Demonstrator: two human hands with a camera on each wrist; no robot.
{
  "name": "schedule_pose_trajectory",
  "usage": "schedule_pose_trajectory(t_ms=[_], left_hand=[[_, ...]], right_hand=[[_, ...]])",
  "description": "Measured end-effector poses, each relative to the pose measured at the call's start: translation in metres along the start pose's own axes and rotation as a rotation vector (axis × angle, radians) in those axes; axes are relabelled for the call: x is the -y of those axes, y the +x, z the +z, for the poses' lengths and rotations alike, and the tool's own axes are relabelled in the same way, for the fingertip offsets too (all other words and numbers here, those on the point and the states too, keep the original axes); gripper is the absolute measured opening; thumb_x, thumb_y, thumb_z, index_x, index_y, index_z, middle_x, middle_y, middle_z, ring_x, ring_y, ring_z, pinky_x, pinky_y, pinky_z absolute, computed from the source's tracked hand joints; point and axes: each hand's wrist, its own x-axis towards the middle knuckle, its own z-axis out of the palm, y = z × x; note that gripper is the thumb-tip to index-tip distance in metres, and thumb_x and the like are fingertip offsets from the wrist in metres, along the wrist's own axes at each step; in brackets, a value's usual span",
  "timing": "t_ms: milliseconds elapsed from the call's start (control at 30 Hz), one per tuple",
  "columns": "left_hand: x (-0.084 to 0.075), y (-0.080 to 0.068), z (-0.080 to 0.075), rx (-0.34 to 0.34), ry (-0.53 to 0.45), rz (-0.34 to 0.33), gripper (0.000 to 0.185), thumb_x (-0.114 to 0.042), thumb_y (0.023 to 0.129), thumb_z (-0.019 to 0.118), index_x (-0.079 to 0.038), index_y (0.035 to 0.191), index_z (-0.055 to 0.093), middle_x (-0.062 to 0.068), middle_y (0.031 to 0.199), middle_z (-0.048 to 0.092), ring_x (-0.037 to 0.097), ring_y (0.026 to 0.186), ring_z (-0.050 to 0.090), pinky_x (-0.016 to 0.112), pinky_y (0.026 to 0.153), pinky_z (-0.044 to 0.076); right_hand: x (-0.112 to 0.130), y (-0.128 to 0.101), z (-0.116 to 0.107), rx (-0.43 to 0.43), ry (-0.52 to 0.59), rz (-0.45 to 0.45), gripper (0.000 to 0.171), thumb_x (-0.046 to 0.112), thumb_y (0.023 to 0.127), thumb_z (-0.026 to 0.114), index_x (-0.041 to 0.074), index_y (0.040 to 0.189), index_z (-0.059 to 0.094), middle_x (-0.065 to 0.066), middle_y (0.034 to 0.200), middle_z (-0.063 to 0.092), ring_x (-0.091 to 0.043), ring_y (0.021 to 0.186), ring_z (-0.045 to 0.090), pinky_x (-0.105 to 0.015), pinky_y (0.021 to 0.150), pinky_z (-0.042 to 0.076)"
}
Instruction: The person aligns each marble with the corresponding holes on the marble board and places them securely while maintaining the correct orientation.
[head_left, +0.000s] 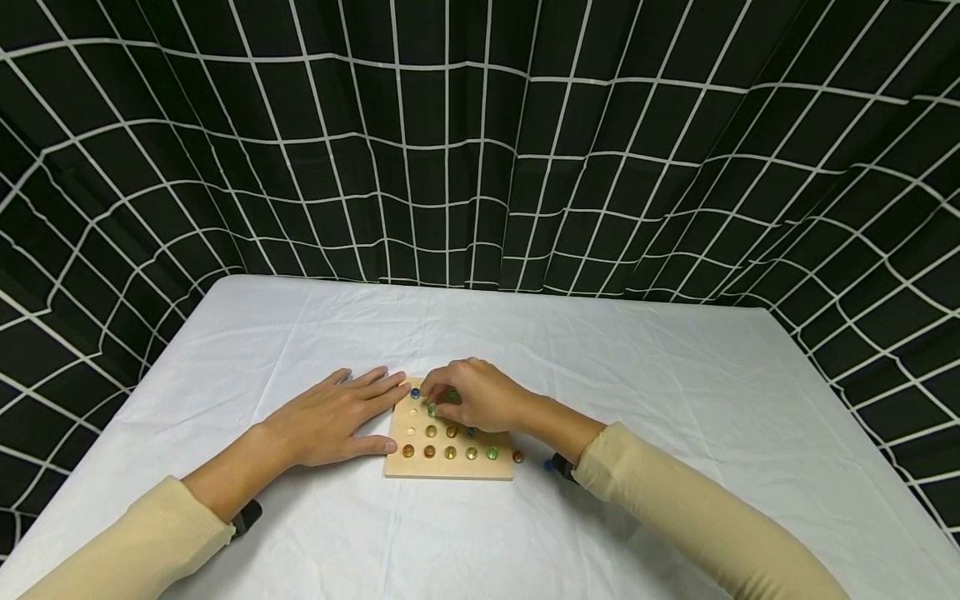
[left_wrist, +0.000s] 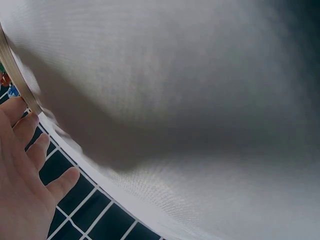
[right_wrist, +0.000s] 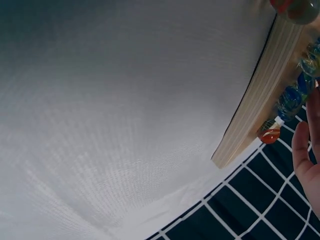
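Note:
A light wooden board (head_left: pixel 450 468) with rows of shallow round hollows lies on the table. Amber and green glass marbles fill its front row, among them a green marble (head_left: pixel 492 453). A blue marble (head_left: pixel 416 392) sits in the far left corner. Two hollows on the left side hold nothing. My left hand (head_left: pixel 341 419) lies spread at the board's left edge, its fingertips and thumb touching it. Above the board my right hand (head_left: pixel 480 398) pinches a green marble (head_left: pixel 432 410) between thumb and fingers. That hand hides part of the far rows.
To the right of the board, a reddish-brown marble (head_left: pixel 517 457) lies loose on the white cloth (head_left: pixel 637 358). A blue marble (head_left: pixel 548 465) is beside my right wrist, partly hidden by the dark wrist strap. A black curtain with a white grid (head_left: pixel 465 167) hangs behind the table.

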Motion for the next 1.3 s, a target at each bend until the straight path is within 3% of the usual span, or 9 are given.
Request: schedule_pose_trajectory(t_ms=[167, 333, 700, 1000, 1300], left_hand=[[-0.001, 0.001, -0.001, 0.011, 0.001, -0.009, 0.081, -0.067, 0.096, 0.045, -0.019, 0.159, 0.029, 0.0, 0.162, 0.03, 0.027, 0.148, 0.027, 0.062, 0.114, 0.025], [-0.002, 0.001, -0.001, 0.008, 0.006, -0.007, 0.08, -0.067, 0.096, 0.046, -0.02, 0.158, 0.029, 0.0, 0.161, 0.031, 0.027, 0.148, 0.027, 0.062, 0.113, 0.026], [-0.002, 0.002, 0.0, 0.016, -0.004, -0.019, 0.081, -0.068, 0.095, 0.045, -0.021, 0.159, 0.028, 0.0, 0.162, 0.03, 0.028, 0.148, 0.027, 0.063, 0.113, 0.025], [-0.002, 0.001, 0.001, 0.004, -0.008, -0.01, 0.08, -0.067, 0.095, 0.047, -0.02, 0.158, 0.029, 0.001, 0.161, 0.03, 0.028, 0.148, 0.027, 0.063, 0.113, 0.025], [-0.002, 0.002, 0.001, 0.003, -0.002, -0.006, 0.081, -0.068, 0.095, 0.045, -0.021, 0.159, 0.028, 0.0, 0.162, 0.03, 0.028, 0.148, 0.027, 0.063, 0.113, 0.026]], right_hand=[[0.0, -0.003, -0.002, -0.008, 0.004, 0.021, 0.021, 0.01, 0.09, 0.074, 0.012, 0.111, 0.072, 0.007, 0.099, 0.074, -0.007, 0.097, 0.065, -0.031, 0.093, 0.05], [-0.002, -0.01, -0.011, -0.05, 0.084, 0.006, 0.021, 0.007, 0.089, 0.075, 0.008, 0.11, 0.071, 0.001, 0.099, 0.074, -0.011, 0.096, 0.068, -0.036, 0.088, 0.054], [-0.012, -0.047, -0.034, -0.114, 0.155, 0.023, 0.024, 0.007, 0.088, 0.076, 0.005, 0.111, 0.071, -0.002, 0.101, 0.075, -0.014, 0.095, 0.068, -0.042, 0.09, 0.052], [-0.028, -0.08, -0.033, -0.13, 0.202, 0.068, 0.022, 0.006, 0.086, 0.078, 0.011, 0.107, 0.073, 0.006, 0.094, 0.075, -0.008, 0.091, 0.068, -0.044, 0.088, 0.051], [-0.038, -0.109, -0.027, -0.088, 0.301, 0.144, 0.028, 0.008, 0.083, 0.081, 0.01, 0.11, 0.072, 0.001, 0.101, 0.075, -0.016, 0.097, 0.071, -0.043, 0.095, 0.051]])
